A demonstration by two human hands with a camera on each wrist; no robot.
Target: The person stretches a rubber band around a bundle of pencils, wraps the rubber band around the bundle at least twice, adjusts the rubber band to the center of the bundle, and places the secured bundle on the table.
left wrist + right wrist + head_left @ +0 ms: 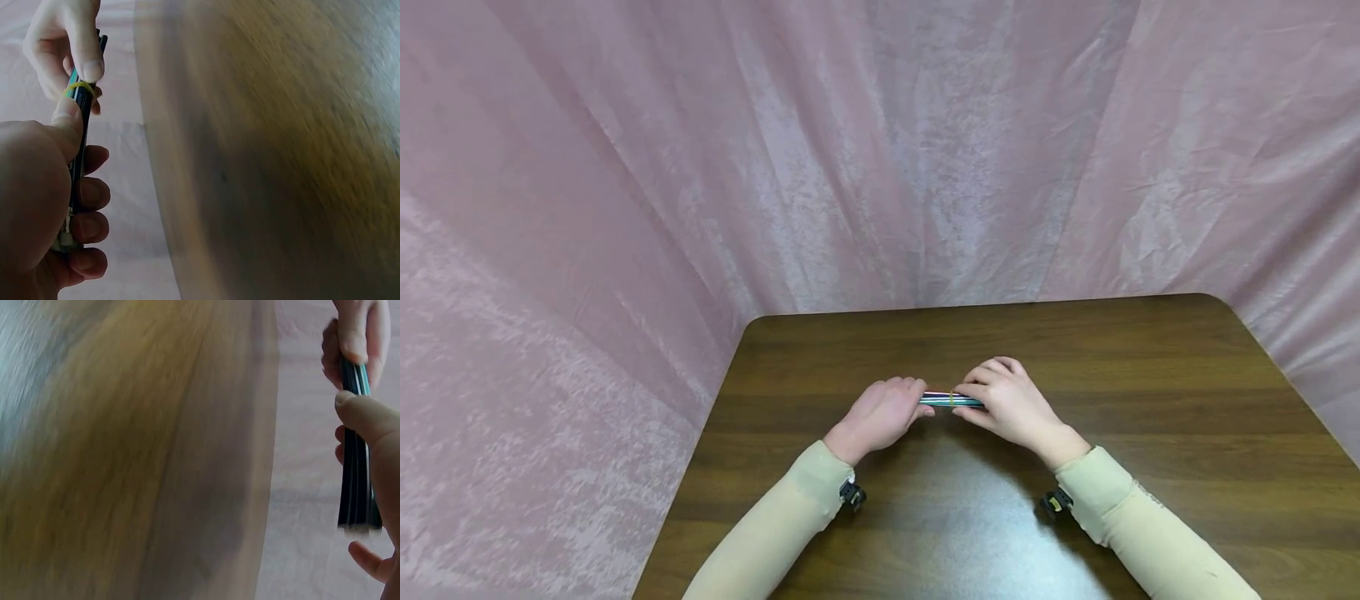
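A bundle of slim pencils (936, 400), dark with teal and pinkish shades, is held lengthwise between both hands above the table. A thin yellow rubber band (80, 85) circles it. My left hand (878, 418) grips one end, thumb along the top and fingers curled beneath, as the left wrist view shows. From the other side, my right hand (1013, 407) pinches the bundle close to the band, thumb on top. In the right wrist view the dark far ends of the pencils (357, 494) stick out past the right thumb; blur hides their detail.
The brown wooden table (820, 350) has rounded far corners. Pink curtains (880, 167) hang behind it and on the left side. A small black camera (852, 495) sits on the left wrist and another black camera (1056, 502) on the right, over light sleeves.
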